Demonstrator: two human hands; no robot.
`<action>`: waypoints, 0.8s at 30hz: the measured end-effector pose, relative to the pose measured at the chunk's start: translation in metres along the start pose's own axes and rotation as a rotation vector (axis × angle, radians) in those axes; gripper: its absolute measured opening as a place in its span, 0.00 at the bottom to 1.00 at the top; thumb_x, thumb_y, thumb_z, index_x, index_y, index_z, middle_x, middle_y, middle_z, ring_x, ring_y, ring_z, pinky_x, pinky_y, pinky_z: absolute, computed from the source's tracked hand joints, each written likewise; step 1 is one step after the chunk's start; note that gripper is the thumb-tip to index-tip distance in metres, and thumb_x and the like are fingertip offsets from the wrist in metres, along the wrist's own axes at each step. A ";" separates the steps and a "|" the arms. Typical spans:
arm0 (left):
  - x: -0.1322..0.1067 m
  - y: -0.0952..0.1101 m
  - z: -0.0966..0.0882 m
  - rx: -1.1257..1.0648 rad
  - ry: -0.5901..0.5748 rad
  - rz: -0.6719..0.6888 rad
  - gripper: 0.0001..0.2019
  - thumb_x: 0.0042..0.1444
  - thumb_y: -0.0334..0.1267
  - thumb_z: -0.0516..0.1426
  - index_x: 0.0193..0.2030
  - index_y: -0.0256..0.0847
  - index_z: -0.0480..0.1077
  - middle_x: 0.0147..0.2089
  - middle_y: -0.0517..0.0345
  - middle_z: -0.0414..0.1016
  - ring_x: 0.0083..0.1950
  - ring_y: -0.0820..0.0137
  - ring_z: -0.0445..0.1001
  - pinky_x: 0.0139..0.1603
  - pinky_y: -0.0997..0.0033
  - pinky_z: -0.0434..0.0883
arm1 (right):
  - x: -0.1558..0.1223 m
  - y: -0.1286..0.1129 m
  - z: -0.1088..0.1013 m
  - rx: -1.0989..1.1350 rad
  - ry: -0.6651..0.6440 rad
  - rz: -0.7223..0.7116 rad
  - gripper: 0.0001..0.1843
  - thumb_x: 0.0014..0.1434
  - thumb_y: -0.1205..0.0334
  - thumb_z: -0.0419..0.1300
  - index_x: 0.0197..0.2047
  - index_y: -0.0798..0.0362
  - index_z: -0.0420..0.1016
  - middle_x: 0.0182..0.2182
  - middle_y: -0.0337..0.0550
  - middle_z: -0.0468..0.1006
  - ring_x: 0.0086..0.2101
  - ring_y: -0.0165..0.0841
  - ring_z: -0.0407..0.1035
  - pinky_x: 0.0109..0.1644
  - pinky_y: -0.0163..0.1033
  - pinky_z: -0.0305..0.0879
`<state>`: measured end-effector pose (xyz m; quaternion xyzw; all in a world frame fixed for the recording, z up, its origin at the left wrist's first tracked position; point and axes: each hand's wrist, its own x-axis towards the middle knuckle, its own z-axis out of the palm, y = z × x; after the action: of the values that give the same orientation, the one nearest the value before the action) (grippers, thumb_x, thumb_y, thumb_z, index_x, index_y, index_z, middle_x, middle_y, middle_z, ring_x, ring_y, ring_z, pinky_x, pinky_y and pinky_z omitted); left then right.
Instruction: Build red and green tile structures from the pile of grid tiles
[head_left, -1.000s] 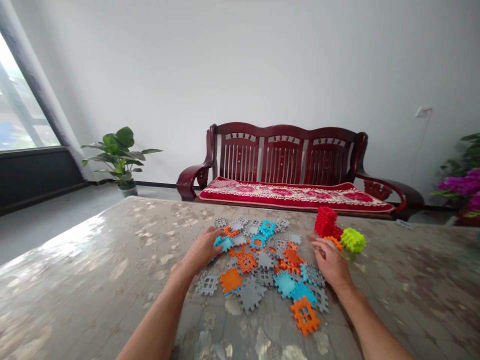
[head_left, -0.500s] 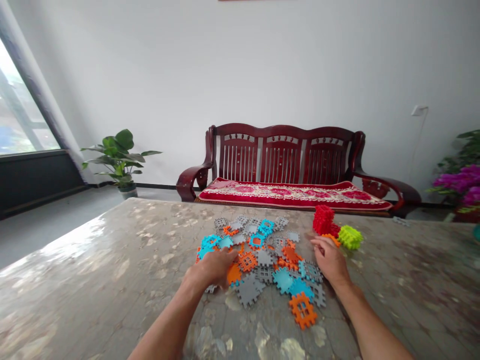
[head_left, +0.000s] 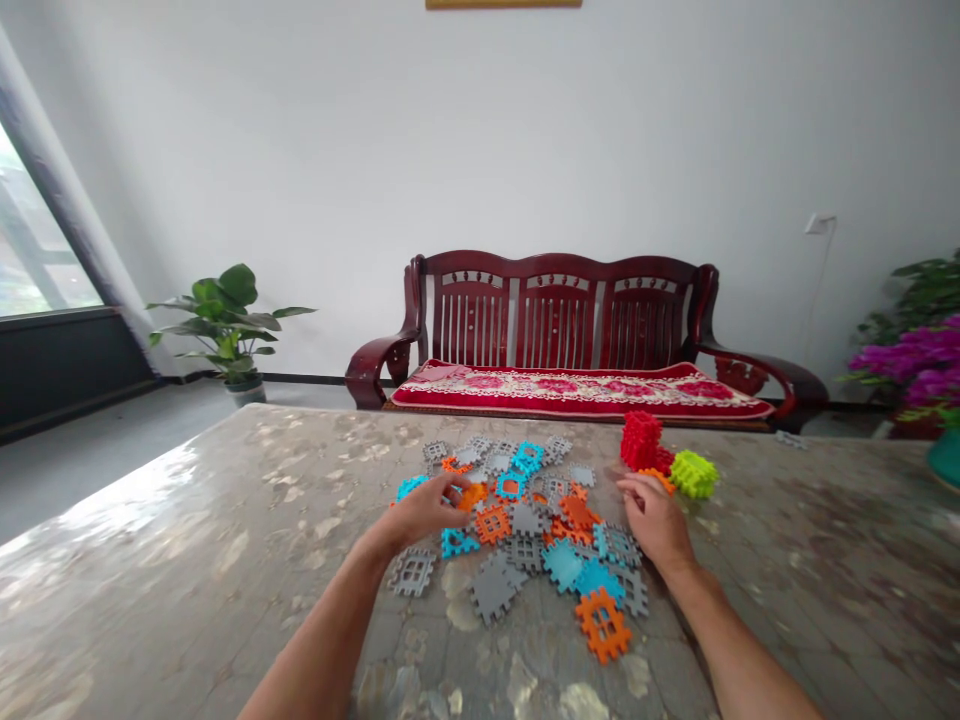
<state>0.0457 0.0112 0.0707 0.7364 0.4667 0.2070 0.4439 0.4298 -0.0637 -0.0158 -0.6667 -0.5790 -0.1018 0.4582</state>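
The fingers (head_left: 450,497) of the left hand (head_left: 424,512) are curled together at the near left of the pile, their tips beside a small orange tile (head_left: 471,496); whether they clamp a piece cannot be told from this view. A blue tile (head_left: 457,543) lies just below the left wrist. The fingers (head_left: 634,488) of the right hand (head_left: 654,522) lie together and slightly bent, touching no visible tile, at the pile's right edge.

Between the hands, loose plastic waffle tiles (head_left: 525,518) in grey, orange and blue lie flat and overlapping on the bench (head_left: 187,500), which has a glossy, mottled cover. A red block stack (head_left: 641,440) stands upright just beyond the right fingertips, with a lime-green block cube (head_left: 694,474) close to its right.

Beyond the far edge of the bench stands a dark red wooden settee (head_left: 555,300) with a floral red cushion (head_left: 577,393). A potted green plant (head_left: 225,320) stands on the floor to the left, and magenta flowers (head_left: 907,360) show at the right.
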 end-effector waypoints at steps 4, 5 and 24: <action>0.001 0.005 0.016 -0.731 -0.201 -0.106 0.21 0.45 0.42 0.66 0.46 0.39 0.72 0.41 0.57 0.78 0.38 0.73 0.76 0.40 0.75 0.71 | 0.001 -0.002 -0.002 -0.001 0.027 -0.001 0.14 0.56 0.63 0.52 0.37 0.50 0.79 0.42 0.49 0.80 0.44 0.40 0.72 0.52 0.50 0.70; 0.002 0.005 0.022 -0.860 -0.225 -0.139 0.20 0.45 0.41 0.68 0.45 0.39 0.71 0.41 0.57 0.78 0.37 0.74 0.77 0.39 0.76 0.72 | 0.002 -0.004 -0.003 0.003 0.030 -0.001 0.14 0.56 0.63 0.52 0.38 0.50 0.79 0.42 0.49 0.80 0.44 0.40 0.72 0.52 0.50 0.70; -0.002 0.028 0.083 -1.140 -0.211 -0.295 0.09 0.53 0.33 0.66 0.38 0.35 0.71 0.33 0.54 0.81 0.30 0.71 0.81 0.34 0.75 0.79 | -0.022 -0.139 0.004 0.336 -0.243 -0.246 0.32 0.51 0.65 0.67 0.60 0.47 0.69 0.56 0.49 0.73 0.55 0.43 0.68 0.60 0.52 0.68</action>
<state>0.1182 -0.0337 0.0514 0.3261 0.3327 0.2867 0.8371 0.3013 -0.0879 0.0357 -0.5129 -0.7155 0.0219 0.4738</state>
